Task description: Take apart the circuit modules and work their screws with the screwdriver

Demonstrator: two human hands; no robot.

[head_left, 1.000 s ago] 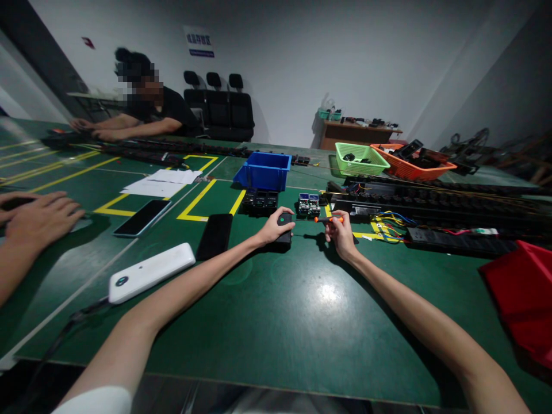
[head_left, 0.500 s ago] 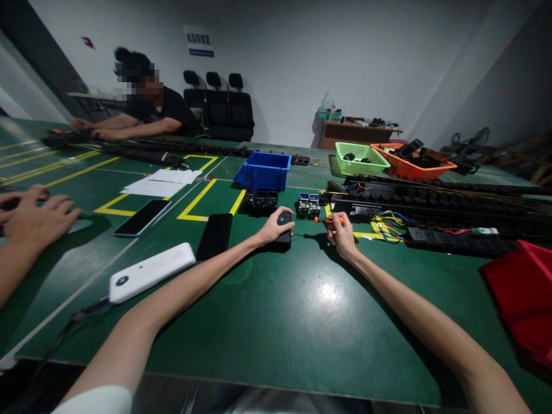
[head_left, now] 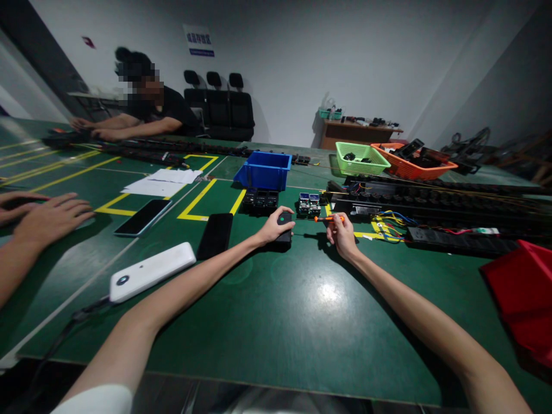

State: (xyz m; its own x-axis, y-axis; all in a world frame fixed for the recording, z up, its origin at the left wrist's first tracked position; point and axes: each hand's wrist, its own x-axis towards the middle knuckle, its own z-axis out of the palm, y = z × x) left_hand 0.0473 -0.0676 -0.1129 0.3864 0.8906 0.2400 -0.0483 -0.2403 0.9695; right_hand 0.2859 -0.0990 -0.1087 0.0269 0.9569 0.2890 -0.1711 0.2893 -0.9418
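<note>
My left hand (head_left: 275, 226) is closed around a small black box (head_left: 283, 240) at the middle of the green table (head_left: 259, 322); a greenish round spot shows on its top. Its underside and the fingers behind it are partly hidden. To its right, my right hand (head_left: 342, 236) pinches a small orange screwdriver (head_left: 331, 218), which lies level with its tip pointing left, apart from the box. Just beyond the hands stand small modules with silvery and blue faces (head_left: 309, 204). Several black modules (head_left: 260, 199) sit behind my left hand, in front of a blue bin (head_left: 266, 171).
Left of my arm lie a black phone (head_left: 215, 234), a light-blue-edged phone (head_left: 143, 218) and a white corded device (head_left: 153, 272). Long black rails with wires (head_left: 431, 207) run right. A red bin (head_left: 524, 299) stands near right. Another person's hands (head_left: 47, 224) are at far left.
My hands, the black box and the screwdriver stay almost where they were. At far left, the other person's hands have shifted slightly right and lower, flatter to the table.
</note>
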